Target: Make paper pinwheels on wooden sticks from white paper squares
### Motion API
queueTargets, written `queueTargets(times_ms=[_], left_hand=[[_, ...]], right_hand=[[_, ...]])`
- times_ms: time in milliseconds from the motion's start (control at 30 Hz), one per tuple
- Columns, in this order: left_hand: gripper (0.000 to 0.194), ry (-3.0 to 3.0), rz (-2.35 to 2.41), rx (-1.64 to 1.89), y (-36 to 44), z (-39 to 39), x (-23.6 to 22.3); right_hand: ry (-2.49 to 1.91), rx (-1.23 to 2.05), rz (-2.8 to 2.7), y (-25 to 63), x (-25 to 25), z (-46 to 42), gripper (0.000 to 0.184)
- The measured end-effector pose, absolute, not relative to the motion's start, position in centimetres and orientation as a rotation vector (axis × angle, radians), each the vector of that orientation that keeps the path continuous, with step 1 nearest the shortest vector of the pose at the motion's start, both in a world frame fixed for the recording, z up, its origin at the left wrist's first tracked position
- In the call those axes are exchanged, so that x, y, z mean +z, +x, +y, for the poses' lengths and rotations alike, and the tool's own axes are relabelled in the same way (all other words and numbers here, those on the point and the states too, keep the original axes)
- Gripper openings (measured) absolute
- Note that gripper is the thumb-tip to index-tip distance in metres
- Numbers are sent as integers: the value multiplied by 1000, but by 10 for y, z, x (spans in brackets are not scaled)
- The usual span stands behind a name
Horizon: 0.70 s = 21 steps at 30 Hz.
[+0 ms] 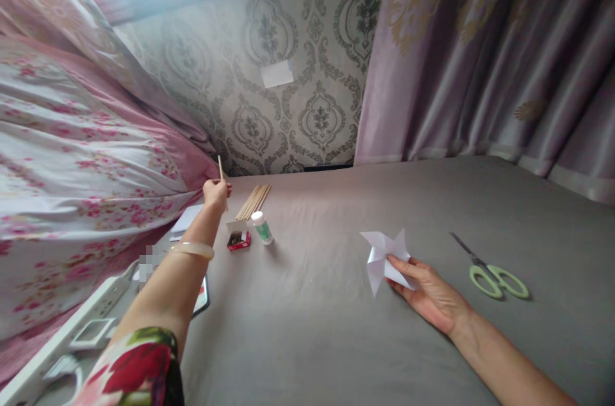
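Note:
My right hand [430,294] pinches a white paper pinwheel [379,249] near its middle, thumb on top and fingers beneath. At the far left, my left hand [216,193] is closed round a thin wooden stick [221,167] that stands nearly upright. Just right of that hand, several more wooden sticks [254,202] lie in a loose bundle. A small red box [239,240] with its lid up holds dark little pieces that I cannot make out. Beside it stands a white bottle [262,228] with a green label.
Green-handled scissors [492,278] lie to the right of my right hand. White paper [186,221] and a phone [204,297] are partly hidden by my left arm. A white power strip [57,342] runs along the left edge of the grey surface [312,329]. Curtains hang on both sides.

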<state>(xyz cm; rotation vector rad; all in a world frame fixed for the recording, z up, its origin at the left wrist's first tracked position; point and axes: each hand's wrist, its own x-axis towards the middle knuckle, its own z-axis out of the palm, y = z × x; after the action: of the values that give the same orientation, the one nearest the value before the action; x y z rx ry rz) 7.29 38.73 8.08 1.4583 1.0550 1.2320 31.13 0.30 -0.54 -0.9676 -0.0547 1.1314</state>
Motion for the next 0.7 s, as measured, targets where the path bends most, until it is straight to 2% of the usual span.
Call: queueTargets(times_ms=[67, 200, 300, 433, 700], left_hand=[[37, 1314, 1139, 1352, 72, 375, 93], [20, 1172, 1107, 1462, 78, 331, 112], [12, 999, 787, 1437, 91, 283, 117], [9, 853, 522, 1341, 115, 227, 112], [6, 708, 454, 1099, 157, 183, 81]], right_hand=[[-963, 1125, -45, 311, -5, 3, 28], [-972, 1118, -62, 311, -6, 2, 29], [-983, 1113, -83, 312, -8, 3, 30], [-982, 1107, -102, 312, -11, 4, 32], [-955, 1088, -121, 313, -11, 3, 27]])
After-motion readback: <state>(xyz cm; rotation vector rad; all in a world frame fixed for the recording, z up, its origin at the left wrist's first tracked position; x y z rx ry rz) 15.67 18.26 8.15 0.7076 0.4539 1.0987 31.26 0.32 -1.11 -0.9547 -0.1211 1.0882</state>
